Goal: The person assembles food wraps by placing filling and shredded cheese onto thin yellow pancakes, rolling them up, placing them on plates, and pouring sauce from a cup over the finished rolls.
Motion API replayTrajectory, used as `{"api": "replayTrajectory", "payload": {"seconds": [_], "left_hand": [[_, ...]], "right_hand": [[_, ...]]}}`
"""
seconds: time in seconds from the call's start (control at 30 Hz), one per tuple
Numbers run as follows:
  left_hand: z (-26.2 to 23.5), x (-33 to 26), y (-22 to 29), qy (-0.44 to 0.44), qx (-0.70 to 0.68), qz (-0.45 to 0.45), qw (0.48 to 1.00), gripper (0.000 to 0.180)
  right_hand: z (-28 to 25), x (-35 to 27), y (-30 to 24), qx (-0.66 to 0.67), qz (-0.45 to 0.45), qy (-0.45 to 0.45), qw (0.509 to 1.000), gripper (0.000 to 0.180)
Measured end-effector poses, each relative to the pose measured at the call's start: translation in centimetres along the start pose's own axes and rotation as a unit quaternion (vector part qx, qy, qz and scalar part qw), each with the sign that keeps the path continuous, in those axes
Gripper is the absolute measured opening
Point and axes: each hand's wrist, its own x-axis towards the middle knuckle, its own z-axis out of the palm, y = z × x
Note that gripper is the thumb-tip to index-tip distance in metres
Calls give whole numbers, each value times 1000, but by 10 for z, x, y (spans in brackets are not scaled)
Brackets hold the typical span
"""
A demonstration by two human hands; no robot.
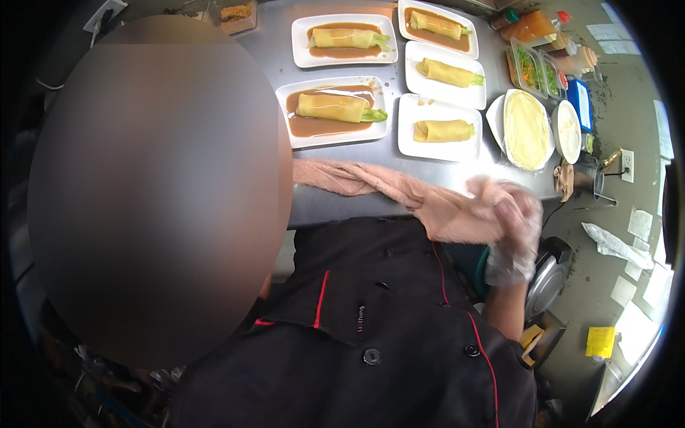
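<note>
A pinkish-brown towel [399,184] lies partly twisted along the near edge of the steel table. My right hand [508,210], in a clear plastic glove, is closed on its right end, slightly smeared by motion. The towel's other end runs behind a large blurred patch on the left. No part of my left hand shows. Beyond the towel, a white plate [389,135] carries a yellow crepe roll [332,108] with green leaf at one end, in brown sauce. Nearest the right hand is another plate [428,151] with a roll [442,130] and hardly any sauce.
Several more plated rolls stand behind, one on a far-left plate [296,43]. Stacked yellow crepes [526,128] under wrap sit at the right, beside a white oval dish [567,132]. Further back are a tub of shredded vegetables [528,70] and sauce bottles [531,28].
</note>
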Motion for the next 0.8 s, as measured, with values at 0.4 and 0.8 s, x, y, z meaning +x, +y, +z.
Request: {"api": "replayTrajectory", "payload": {"seconds": [0.4,0.8], "left_hand": [[-53,28,-20,68,59,65,994,32],[-52,26,-12,76,37,42,996,33]], "right_hand": [[146,129,134,-554,-256,-104,785,14],[170,166,129,-605,-370,-228,668,32]]}}
